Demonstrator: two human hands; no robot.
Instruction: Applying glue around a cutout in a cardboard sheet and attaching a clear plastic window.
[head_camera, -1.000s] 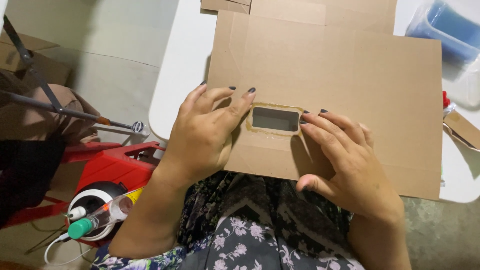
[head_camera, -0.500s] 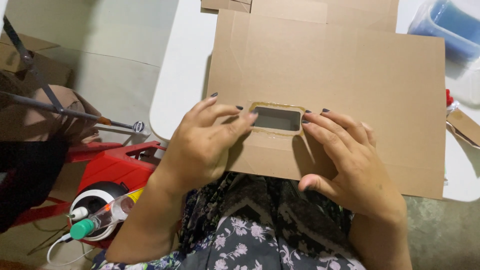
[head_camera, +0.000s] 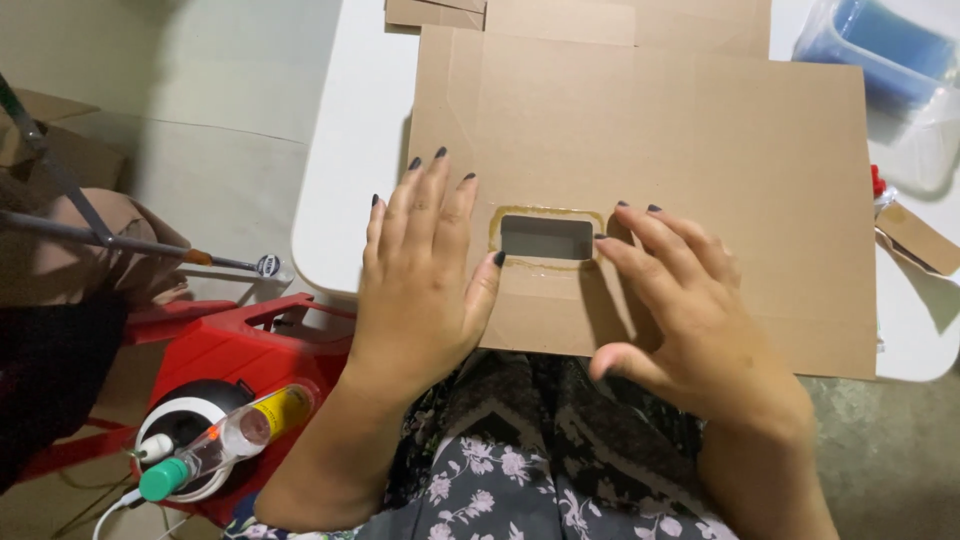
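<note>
cardboard sheet (head_camera: 640, 190) pressed flat on white worktop (head_camera: 345, 190), hands either side of a rectangular cut-out (head_camera: 547, 237).

left hand (head_camera: 420, 285) laid palm-down on the sheet just left of the cut-out, fingers spread and flat, nothing grasped; right hand (head_camera: 690, 320) set just right of it, fingers loosely extended, tips at the opening's edge, nothing grasped. a glossy yellowish glue line (head_camera: 545, 265) is seen around the opening. step judged to be smoothing or pressing about the glued window; steady, even pressure is called for. a red stool (head_camera: 240, 350) with a clear bottle (head_camera: 225, 440) is noted lower left, a blue container (head_camera: 880, 45) upper right.
</note>
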